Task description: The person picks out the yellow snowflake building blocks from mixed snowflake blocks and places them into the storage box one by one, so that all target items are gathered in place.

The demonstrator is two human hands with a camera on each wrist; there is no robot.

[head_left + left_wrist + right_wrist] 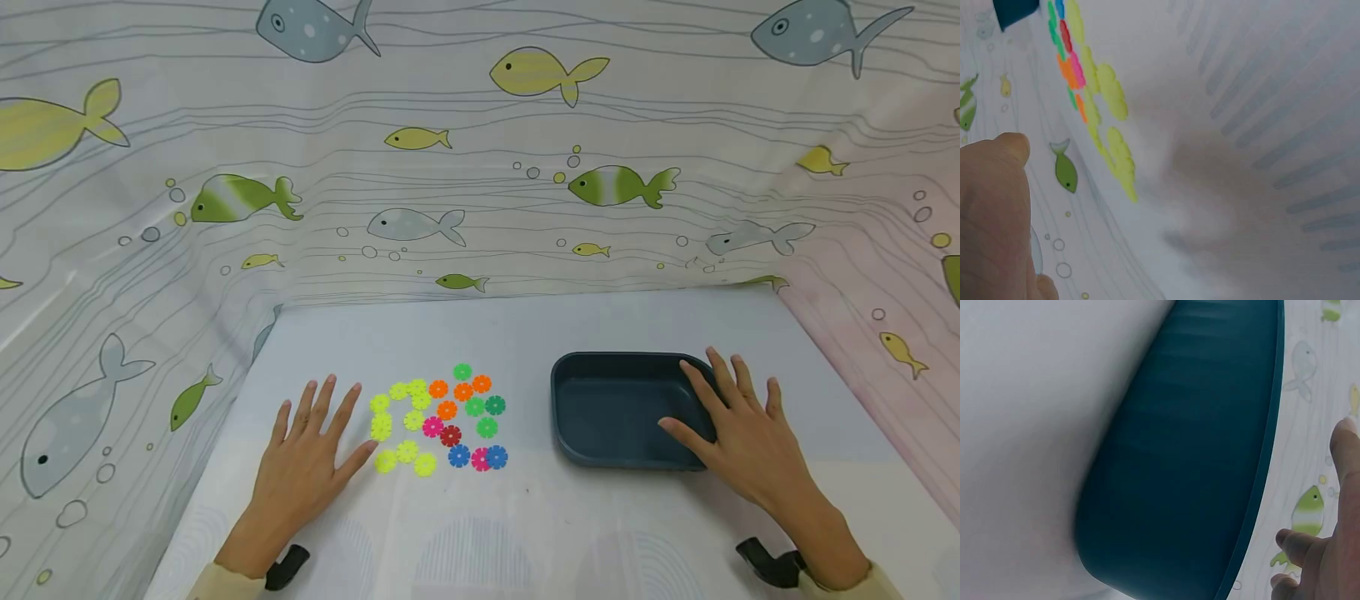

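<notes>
My left hand (302, 458) is spread with straight fingers beside the left edge of a group of small flower-shaped plastic discs. Its thumb tip lies right at the yellow discs (382, 427). Orange discs (463, 392), green discs (475, 407), blue discs (459, 456), and pink and red discs (451, 436) make up the rest of the group. My right hand (750, 442), fingers also spread, is over the right end of a dark blue rectangular tray (630, 461), overlapping its rim in the head view. Neither hand grips anything. In the right wrist view the tray's outer wall (1179, 456) fills the middle.
A white table (525, 533) with faint striped arches bears the discs and tray. Fish-patterned sheeting (510, 183) rises behind it and along both sides. Dark straps with black mounts (772, 564) sit at the wrists.
</notes>
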